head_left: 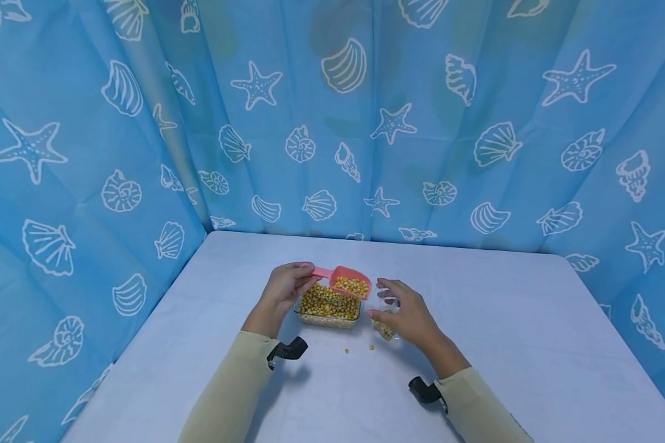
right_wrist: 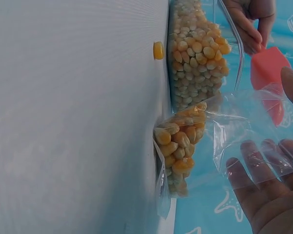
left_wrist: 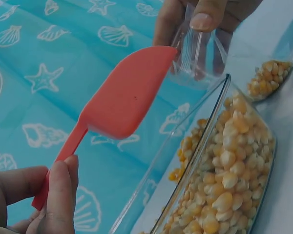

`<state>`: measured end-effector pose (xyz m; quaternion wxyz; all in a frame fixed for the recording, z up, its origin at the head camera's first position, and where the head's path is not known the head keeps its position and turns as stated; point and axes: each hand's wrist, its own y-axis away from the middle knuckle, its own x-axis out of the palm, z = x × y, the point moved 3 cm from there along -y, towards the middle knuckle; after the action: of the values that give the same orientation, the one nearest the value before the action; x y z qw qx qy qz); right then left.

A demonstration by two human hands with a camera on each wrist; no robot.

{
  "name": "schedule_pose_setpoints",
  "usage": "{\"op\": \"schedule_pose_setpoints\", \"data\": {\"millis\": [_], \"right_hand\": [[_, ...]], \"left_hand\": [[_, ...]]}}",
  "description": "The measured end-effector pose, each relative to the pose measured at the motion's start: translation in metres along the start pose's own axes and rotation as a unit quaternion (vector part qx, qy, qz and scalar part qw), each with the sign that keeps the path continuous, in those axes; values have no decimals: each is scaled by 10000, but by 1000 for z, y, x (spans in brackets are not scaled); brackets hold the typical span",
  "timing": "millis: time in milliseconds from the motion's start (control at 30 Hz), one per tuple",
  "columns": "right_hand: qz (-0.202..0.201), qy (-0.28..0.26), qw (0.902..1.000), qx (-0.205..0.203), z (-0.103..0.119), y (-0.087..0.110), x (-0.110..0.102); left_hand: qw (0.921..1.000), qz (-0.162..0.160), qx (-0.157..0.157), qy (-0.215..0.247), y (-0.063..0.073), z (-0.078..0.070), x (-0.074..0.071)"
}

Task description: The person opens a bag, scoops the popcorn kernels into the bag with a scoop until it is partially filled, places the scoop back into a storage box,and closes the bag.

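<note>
My left hand (head_left: 284, 288) pinches the handle of a pink scoop (left_wrist: 129, 97) between thumb and fingers. Yellow corn kernels (head_left: 351, 285) lie in the scoop, which is held over the glass container (head_left: 329, 322), its tip pointing toward the right hand. That container is well filled with corn. Around the upper part of a clear plastic bag (right_wrist: 229, 131) curls my right hand (head_left: 409, 312), thumb on one side and fingers on the other. The bag stands on the table beside the container, with some kernels (right_wrist: 179, 148) in its bottom.
Two loose kernels (head_left: 372, 347) lie on the white-covered table (head_left: 504, 332) in front of the container. A blue curtain (head_left: 310, 111) with white shells and starfish hangs behind the table and at its sides. Black wrist mounts (head_left: 291, 349) stick out from both sleeves.
</note>
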<state>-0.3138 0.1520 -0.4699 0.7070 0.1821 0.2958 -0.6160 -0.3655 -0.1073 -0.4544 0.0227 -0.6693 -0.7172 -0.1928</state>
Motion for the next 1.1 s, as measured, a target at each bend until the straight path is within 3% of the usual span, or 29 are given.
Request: {"op": "schedule_pose_setpoints", "data": {"millis": [467,733,1100], "right_hand": [[-69,80,9999,-65,-1,0,0],[-34,87,9999,-71,-2,0,-1],[-32,100,9999,-136,-2,0,0]], "left_hand": [[9994,48,120,-308,9,-4,8],[9987,172,350,-315,13,-7,12],[9981,229,417,-388,16,-12,15]]}}
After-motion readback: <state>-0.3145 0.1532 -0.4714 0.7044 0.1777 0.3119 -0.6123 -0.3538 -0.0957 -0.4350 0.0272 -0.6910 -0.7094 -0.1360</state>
